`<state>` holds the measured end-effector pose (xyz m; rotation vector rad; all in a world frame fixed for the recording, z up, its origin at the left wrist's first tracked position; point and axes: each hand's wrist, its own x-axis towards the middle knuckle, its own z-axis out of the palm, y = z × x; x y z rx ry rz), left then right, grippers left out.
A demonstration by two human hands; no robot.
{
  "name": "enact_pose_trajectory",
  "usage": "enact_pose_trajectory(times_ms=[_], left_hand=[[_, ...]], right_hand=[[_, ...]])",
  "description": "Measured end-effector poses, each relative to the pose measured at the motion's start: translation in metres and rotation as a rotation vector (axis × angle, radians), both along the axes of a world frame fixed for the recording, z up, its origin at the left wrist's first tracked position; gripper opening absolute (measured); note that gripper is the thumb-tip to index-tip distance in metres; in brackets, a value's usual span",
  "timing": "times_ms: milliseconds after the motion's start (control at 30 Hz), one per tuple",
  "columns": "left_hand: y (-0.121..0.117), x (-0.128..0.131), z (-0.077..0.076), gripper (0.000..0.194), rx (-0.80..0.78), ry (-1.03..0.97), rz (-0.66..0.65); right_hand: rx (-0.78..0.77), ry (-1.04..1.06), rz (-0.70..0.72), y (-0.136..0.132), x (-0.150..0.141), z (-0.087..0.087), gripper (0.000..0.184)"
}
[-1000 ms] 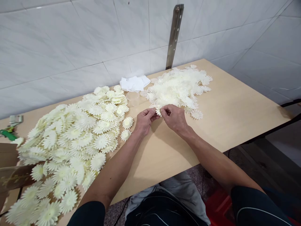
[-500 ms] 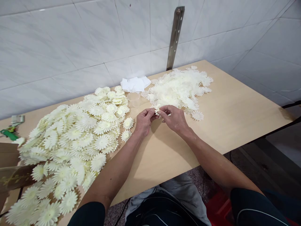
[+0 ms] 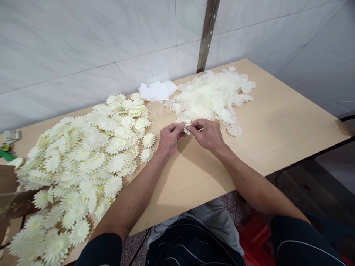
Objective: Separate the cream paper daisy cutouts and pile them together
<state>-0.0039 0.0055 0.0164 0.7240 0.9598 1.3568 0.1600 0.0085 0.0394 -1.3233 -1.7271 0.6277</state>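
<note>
While the left hand (image 3: pixel 168 139) and right hand (image 3: pixel 208 135) pinch a cream daisy-shaped flower (image 3: pixel 187 130) between the near and far edges of the table (image 3: pixel 285 122), it looks light, soft, easily creased, best gripped near its centre.

1. A pale wood-toned rectangular desk (image 3: pixel 291 114) stands against a white, grey-veined tiled wall (image 3: pixel 97 37).
2. A slotted grey metal strip (image 3: pixel 207 37) rises along the wall.
3. Speckled dark floor (image 3: pixel 131 245) shows below.

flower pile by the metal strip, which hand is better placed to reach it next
Probably the right hand: it lies nearer that pile; the left hand lies nearer the larger pile. Both hold one flower.
</note>
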Motion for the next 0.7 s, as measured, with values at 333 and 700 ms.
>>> enact_pose_trajectory(times_ms=[333,700], left_hand=[[-0.001,0.002,0.002,0.043,-0.006,-0.029,-0.001],[-0.002,0.002,0.003,0.044,0.028,-0.029,-0.018]], right_hand=[[0.108,-0.036,-0.042,0.000,-0.005,-0.009,0.017],[0.254,-0.139,-0.043,0.005,-0.004,-0.017,0.021]])
